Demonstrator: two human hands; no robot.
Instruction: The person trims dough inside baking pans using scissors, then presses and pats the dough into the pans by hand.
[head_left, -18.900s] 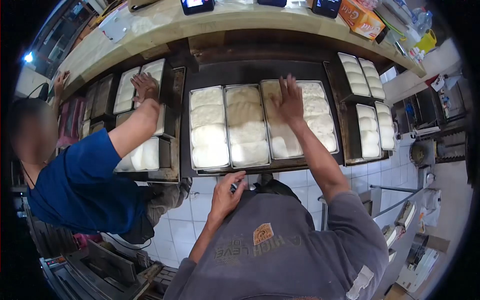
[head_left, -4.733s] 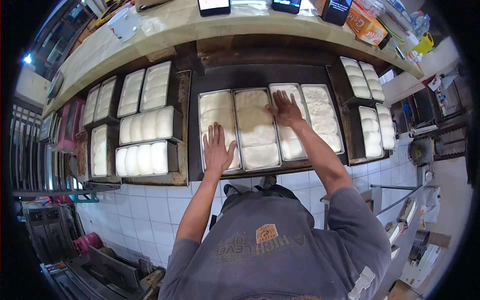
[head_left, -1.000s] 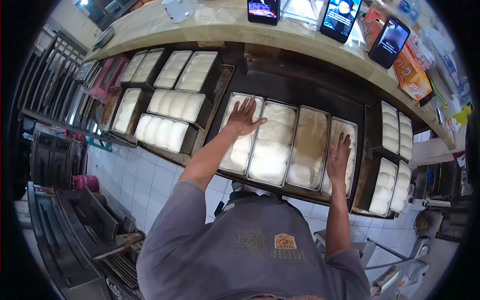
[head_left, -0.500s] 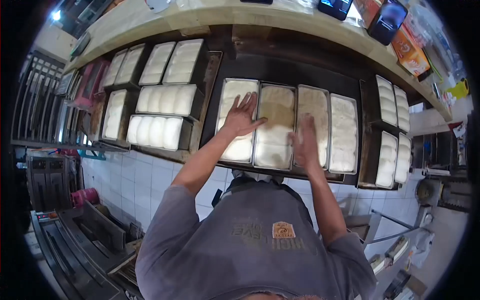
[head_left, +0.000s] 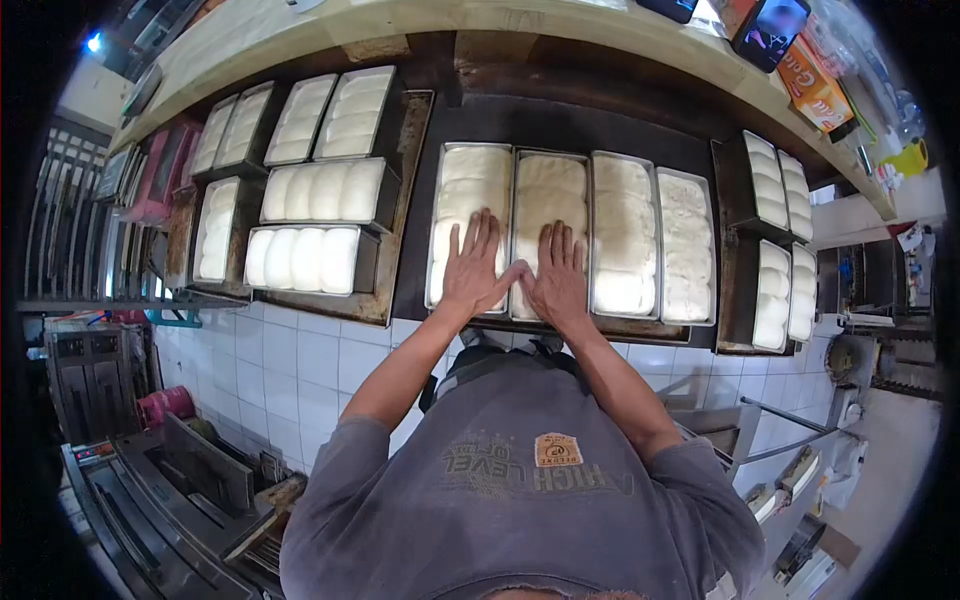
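Several loaf tins of pale dough stand side by side on a dark tray in front of me. My left hand lies flat, fingers spread, over the near part of the leftmost tin's dough. Over the near part of the second tin's dough rests my right hand, its fingers also spread. The two thumbs meet between these tins. To the right, the third tin's dough and the rightmost tin's dough are untouched. Neither hand holds anything.
More filled tins stand at the left and right on other trays. A wooden counter runs behind, carrying a phone and an orange box. A rack is at far left, with tiled floor below.
My right hand has moved left from the third tin to the second. My left hand has slid nearer to me along the leftmost tin. Earlier, a co-worker stood at the left; that person is gone.
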